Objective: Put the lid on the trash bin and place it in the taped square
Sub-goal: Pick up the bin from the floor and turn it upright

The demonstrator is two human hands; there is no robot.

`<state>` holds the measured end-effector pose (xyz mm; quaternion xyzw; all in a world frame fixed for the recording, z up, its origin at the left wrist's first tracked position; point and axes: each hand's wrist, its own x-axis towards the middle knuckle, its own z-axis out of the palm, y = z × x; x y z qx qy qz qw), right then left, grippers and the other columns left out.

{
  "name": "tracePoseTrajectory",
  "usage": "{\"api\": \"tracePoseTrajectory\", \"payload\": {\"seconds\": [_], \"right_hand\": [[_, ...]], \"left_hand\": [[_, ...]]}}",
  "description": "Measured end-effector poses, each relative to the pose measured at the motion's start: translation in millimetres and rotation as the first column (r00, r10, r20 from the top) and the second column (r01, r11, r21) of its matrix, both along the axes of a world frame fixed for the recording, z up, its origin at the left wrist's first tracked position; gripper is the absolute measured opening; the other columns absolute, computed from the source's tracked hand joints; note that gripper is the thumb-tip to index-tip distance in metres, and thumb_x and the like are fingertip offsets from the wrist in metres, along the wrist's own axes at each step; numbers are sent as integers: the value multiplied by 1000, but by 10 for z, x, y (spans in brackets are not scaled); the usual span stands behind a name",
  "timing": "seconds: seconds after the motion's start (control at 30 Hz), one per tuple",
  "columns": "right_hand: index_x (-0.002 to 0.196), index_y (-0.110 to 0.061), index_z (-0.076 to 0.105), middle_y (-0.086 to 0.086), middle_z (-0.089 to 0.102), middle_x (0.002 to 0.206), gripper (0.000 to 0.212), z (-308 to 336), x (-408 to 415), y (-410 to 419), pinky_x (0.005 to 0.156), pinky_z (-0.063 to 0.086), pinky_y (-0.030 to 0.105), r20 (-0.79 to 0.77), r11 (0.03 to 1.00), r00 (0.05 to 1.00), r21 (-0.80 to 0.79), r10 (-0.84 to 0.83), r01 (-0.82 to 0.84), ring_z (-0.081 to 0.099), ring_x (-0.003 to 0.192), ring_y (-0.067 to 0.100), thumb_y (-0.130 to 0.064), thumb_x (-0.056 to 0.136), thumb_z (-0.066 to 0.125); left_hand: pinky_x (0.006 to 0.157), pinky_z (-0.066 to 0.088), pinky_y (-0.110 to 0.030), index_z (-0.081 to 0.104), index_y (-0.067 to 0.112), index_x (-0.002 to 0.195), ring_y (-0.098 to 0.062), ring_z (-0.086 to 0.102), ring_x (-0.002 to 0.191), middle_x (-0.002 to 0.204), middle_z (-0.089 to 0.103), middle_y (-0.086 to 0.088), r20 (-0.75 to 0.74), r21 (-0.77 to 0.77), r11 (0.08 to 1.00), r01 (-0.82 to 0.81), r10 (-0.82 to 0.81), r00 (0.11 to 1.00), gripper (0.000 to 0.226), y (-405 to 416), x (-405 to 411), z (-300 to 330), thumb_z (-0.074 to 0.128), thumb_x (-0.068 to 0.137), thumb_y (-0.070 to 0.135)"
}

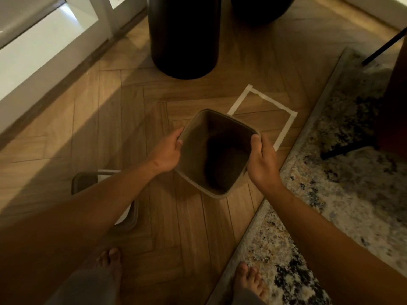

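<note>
A square brown trash bin (220, 128), open at the top and with nothing inside, is held over the wooden floor. My left hand (168, 154) grips its left rim with the thumb inside. On the opposite rim my right hand (263, 164) grips the same way. The bin's far corner overlaps the near left edge of the taped square (284, 106), whose white tape outline lies just beyond and to the right. The lid (127, 213), brown-framed with a white panel, lies on the floor at lower left, mostly hidden under my left forearm.
A tall black cylinder (184, 38) stands on the floor beyond the bin, with another dark round object (262, 9) behind it. A patterned rug (330, 172) borders the square on the right, carrying dark furniture legs (343, 150). White cabinets (39, 51) line the left. My bare feet (110, 263) are below.
</note>
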<state>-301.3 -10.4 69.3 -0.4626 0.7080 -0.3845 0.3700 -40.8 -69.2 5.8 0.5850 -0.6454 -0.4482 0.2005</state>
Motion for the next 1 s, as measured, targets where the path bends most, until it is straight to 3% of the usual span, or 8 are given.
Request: {"api": "tracePoseTrajectory", "payload": {"seconds": [0.07, 0.2, 0.3, 0.47, 0.6, 0.7, 0.83, 1.0], "right_hand": [[111, -22, 69, 3, 74, 100, 41, -4, 3, 50, 86, 61, 47, 12, 999, 1000, 26, -22, 22, 71, 92, 16, -45, 111, 35], [119, -17, 69, 2, 73, 103, 41, 1, 29, 147, 81, 60, 35, 40, 999, 999, 36, -14, 13, 72, 95, 13, -39, 114, 34], [117, -22, 69, -5, 73, 101, 39, 23, 57, 219, 76, 56, 23, 8, 998, 1000, 55, -21, 21, 71, 92, 4, -38, 115, 34], [103, -15, 68, 8, 71, 94, 43, -10, 56, 324, 85, 59, 50, -96, 993, 995, 109, -29, 40, 70, 90, 25, -39, 114, 34], [101, -8, 67, 17, 70, 95, 44, -6, 13, 411, 85, 57, 51, -146, 992, 988, 103, -52, 68, 69, 88, 30, -36, 114, 34], [95, -16, 63, 14, 69, 91, 39, -9, -14, 490, 78, 53, 42, -155, 991, 986, 106, -62, 79, 63, 76, 15, -34, 115, 34], [109, -3, 66, 23, 70, 100, 45, -43, -64, 570, 85, 55, 48, -131, 985, 989, 146, -68, 87, 69, 90, 32, -33, 117, 33], [99, -29, 58, -8, 62, 90, 33, -134, -121, 677, 69, 44, 23, -142, 974, 984, 185, -105, 131, 57, 80, -1, -39, 116, 32]], "left_hand": [[58, 42, 2, 40, 34, 150, 28, 54, 86, 108, 57, 25, 36, -4, 1000, 22, -22, 999, 42, 20, 54, 77, 38, 108, 27], [68, 36, -5, 36, 31, 154, 14, 55, 87, 118, 55, 17, 99, -27, 998, 59, -56, 994, 46, 102, 153, 190, 38, 109, 29], [75, 32, -6, 39, 27, 154, -3, 50, 108, 125, 56, 11, 115, -59, 996, 62, -55, 992, 45, 209, 206, 280, 40, 108, 26], [95, 35, -25, 39, 19, 155, -23, 52, 131, 146, 56, -8, 92, -44, 997, 65, -60, 994, 47, 357, 252, 391, 43, 108, 23], [95, 35, -19, 39, 17, 155, -22, 50, 133, 148, 54, -8, 75, -3, 998, 59, -59, 995, 47, 481, 211, 446, 44, 108, 21], [84, 33, -5, 40, 17, 154, -12, 50, 125, 145, 56, -8, 64, 19, 996, 86, -87, 994, 46, 578, 174, 454, 44, 108, 19], [95, 39, -26, 39, 19, 154, -23, 53, 130, 144, 56, -8, 30, 63, 990, 124, -127, 992, 45, 614, 115, 473, 41, 109, 20], [94, 36, -24, 40, 17, 154, -21, 53, 129, 144, 57, -8, 39, 55, 991, 123, -126, 991, 45, 647, 10, 479, 42, 109, 20]]}}
